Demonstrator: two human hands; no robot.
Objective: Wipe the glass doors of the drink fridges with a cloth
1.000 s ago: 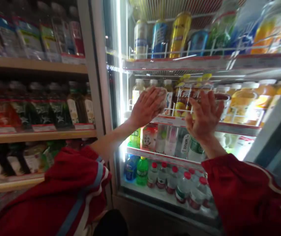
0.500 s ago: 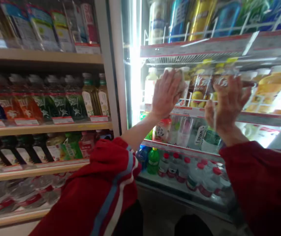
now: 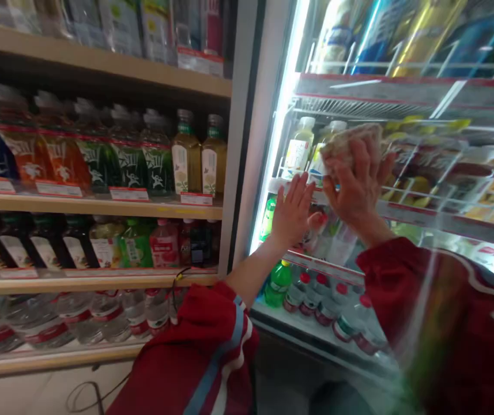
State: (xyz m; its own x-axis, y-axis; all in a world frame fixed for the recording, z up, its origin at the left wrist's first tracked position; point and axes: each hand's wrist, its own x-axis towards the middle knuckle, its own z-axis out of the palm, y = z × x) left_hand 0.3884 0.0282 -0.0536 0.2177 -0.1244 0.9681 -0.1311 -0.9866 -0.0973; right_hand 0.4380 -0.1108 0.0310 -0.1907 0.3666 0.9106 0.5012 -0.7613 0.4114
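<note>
My right hand [image 3: 357,187] presses a crumpled, greyish-beige cloth [image 3: 354,144] in front of the lit fridge's middle shelf, fingers bent over it. Lower and to the left, my left hand [image 3: 292,213] is raised with its fingers spread and nothing in it. Both hands appear to be at the glass front of the fridge, though I cannot tell for certain whether the left palm touches it. Behind them stand white-capped bottles [image 3: 299,147] and, blurred, brown-labelled drinks [image 3: 423,164].
Left of the fridge frame [image 3: 247,144], an open shelf unit holds rows of juice bottles [image 3: 155,155] and water bottles [image 3: 74,317]. Red-capped bottles [image 3: 337,297] and a green bottle [image 3: 279,282] stand on the fridge's bottom level. A black cable [image 3: 95,392] lies on the floor.
The cloth, earlier at my left hand, is now under my right hand. My left hand has come down, and my right hand has moved left. The view has shifted toward the left shelves.
</note>
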